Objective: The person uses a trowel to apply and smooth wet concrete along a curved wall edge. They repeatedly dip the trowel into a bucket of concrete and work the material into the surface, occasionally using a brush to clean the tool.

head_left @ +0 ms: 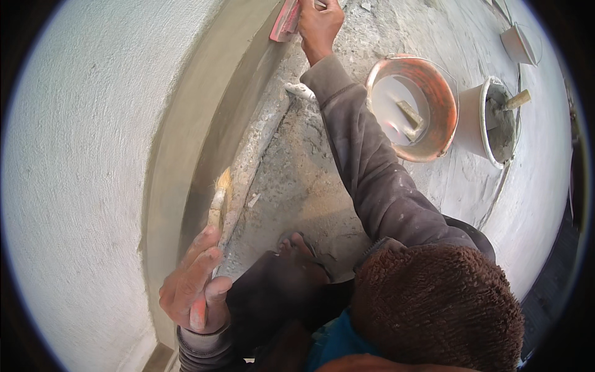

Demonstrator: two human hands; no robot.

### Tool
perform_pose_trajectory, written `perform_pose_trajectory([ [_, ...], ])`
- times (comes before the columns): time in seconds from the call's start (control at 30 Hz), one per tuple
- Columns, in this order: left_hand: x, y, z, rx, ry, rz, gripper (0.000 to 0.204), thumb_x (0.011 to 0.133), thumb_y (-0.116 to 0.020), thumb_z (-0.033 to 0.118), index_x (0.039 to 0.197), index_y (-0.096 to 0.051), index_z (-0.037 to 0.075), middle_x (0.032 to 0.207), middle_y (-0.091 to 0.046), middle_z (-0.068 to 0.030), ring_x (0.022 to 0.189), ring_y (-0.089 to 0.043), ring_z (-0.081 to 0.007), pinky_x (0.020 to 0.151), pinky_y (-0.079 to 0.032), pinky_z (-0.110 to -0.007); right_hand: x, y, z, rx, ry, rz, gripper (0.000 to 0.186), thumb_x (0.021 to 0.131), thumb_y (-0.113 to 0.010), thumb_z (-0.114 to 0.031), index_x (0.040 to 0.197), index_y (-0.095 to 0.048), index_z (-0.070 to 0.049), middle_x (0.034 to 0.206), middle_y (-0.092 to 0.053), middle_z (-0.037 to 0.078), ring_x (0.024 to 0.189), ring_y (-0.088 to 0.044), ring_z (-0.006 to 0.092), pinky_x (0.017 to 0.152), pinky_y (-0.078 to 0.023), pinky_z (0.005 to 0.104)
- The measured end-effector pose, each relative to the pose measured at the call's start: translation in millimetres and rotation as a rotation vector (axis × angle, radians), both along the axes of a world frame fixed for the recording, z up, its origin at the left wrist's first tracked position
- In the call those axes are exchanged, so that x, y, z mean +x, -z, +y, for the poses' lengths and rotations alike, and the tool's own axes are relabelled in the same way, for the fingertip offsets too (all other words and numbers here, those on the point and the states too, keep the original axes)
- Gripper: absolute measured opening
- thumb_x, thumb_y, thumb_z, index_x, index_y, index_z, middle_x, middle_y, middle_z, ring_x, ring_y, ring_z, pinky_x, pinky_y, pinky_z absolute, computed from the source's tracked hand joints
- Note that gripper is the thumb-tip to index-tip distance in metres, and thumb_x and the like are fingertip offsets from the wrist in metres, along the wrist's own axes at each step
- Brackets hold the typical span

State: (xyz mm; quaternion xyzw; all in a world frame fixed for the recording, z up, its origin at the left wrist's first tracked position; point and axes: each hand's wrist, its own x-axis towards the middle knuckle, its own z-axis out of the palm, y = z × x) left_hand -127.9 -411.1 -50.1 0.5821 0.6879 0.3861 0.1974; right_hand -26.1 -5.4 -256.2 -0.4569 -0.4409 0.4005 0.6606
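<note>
With the brush (217, 204) grasped by the left hand (197, 284), plaster (186, 124) left of the orange bucket (447, 111) could be scored if the float (285, 25), seemingly gripped by the right hand (320, 28), is tilted.

Right arm (379, 162) outstretched — left hand (197, 286) near

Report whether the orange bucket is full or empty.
Partly filled: pale, cloudy liquid lies inside the orange bucket, its inner wall showing above the surface.
</note>
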Motion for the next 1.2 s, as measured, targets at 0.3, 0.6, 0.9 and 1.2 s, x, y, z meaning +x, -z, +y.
perform_pose_trajectory([
  [0.3,1,7,12,0.196,0.005,0.004,0.052,0.104,-0.062,0.045,0.12,-0.07,-0.003,0.118,-0.073,-0.0317,0.121,-0.069,-0.0437,0.105,-0.056,-0.054,-53,10,-237,0.014,-0.274,0.032,0.025,0.094,-0.074,-0.005,0.119,-0.075,-0.007,0.122,-0.061,0.013,0.11,-0.065,0.0187,0.069,-0.057,0.0256],
  [0.6,14,16,55,0.2,0.427,0.021,0.04,0.089,-0.081,0.026,0.121,-0.071,0.006,0.127,-0.072,-0.0218,0.121,-0.07,-0.0413,0.1,-0.062,-0.047,38,-23,-232,-0.218,-0.562,0.823,0.039,0.105,-0.064,-0.01,0.14,-0.049,0.0,0.127,-0.063,0.009,0.11,-0.065,0.0141,0.088,-0.055,0.0285],
  [0.9,7,6,39,0.065,0.409,0.08,0.041,0.085,-0.084,0.025,0.118,-0.072,0.006,0.118,-0.077,-0.0174,0.114,-0.073,-0.0393,0.088,-0.065,-0.04,26,-28,53,0.013,0.058,0.184,0.032,0.098,-0.068,-0.011,0.127,-0.066,0.003,0.104,-0.074,0.011,0.088,-0.068,0.0149,0.075,-0.055,0.028],
  [1.2,11,5,47,0.028,0.299,0.025,0.036,0.086,-0.084,0.029,0.111,-0.074,0.005,0.117,-0.077,-0.0189,0.111,-0.074,-0.0414,0.087,-0.065,-0.042,-53,43,-193,-0.009,-0.154,-0.109,0.024,0.092,-0.074,-0.007,0.116,-0.072,-0.005,0.11,-0.06,0.013,0.105,-0.063,0.0232,0.087,-0.054,0.0372],
])
